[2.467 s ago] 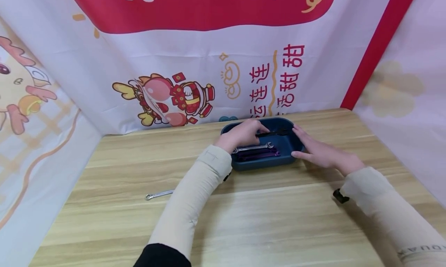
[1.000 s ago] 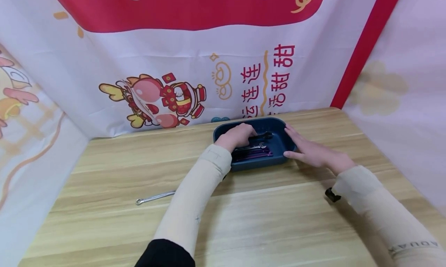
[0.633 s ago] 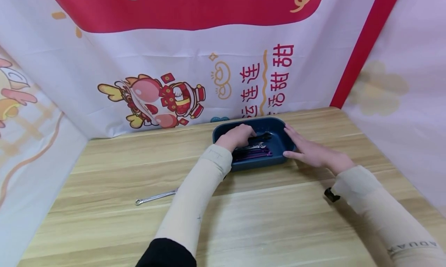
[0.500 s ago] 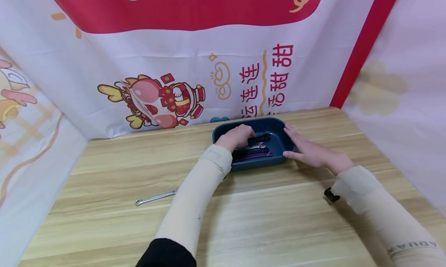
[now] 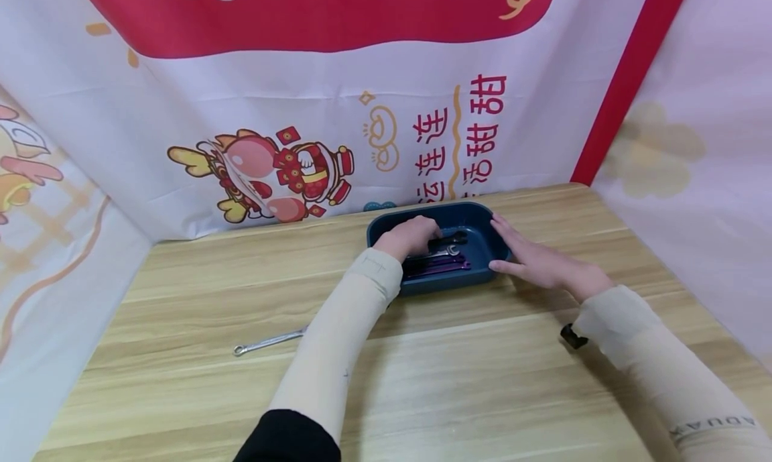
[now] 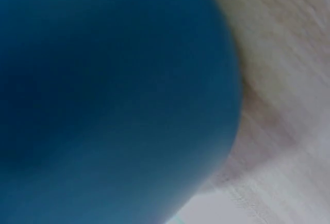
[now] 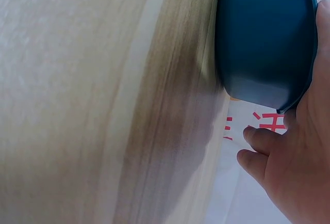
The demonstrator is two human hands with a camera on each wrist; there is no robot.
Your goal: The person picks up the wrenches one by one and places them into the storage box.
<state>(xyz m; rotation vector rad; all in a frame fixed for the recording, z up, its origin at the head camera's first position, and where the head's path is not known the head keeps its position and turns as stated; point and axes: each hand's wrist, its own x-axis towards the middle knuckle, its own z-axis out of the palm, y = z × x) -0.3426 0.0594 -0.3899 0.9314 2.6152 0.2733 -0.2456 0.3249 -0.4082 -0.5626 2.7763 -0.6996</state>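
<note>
A dark blue bin (image 5: 443, 285) stands at the back of the table. My left hand (image 5: 413, 236) reaches into it, fingers bent down on a black wrench (image 5: 458, 238); the palm hides the wrench's near end. In front of that wrench lie a silver wrench (image 5: 449, 251) and several purple ones (image 5: 449, 269). My right hand (image 5: 539, 257) touches the bin's right end with outstretched fingers, the thumb at the front corner. In the right wrist view, its thumb meets the bin's rim (image 7: 315, 43). The blurred bin wall (image 6: 129, 105) fills most of the left wrist view.
Another silver wrench (image 5: 268, 342) lies on the wooden table (image 5: 470, 381) at left, partly covered by my left sleeve (image 5: 338, 334). A printed cloth (image 5: 338, 100) hangs right behind the bin.
Since the oldest frame, my left hand has lowered the black wrench to the bin's floor. The view has shifted slightly. The right hand stays at the bin's end; lately almost nothing moves.
</note>
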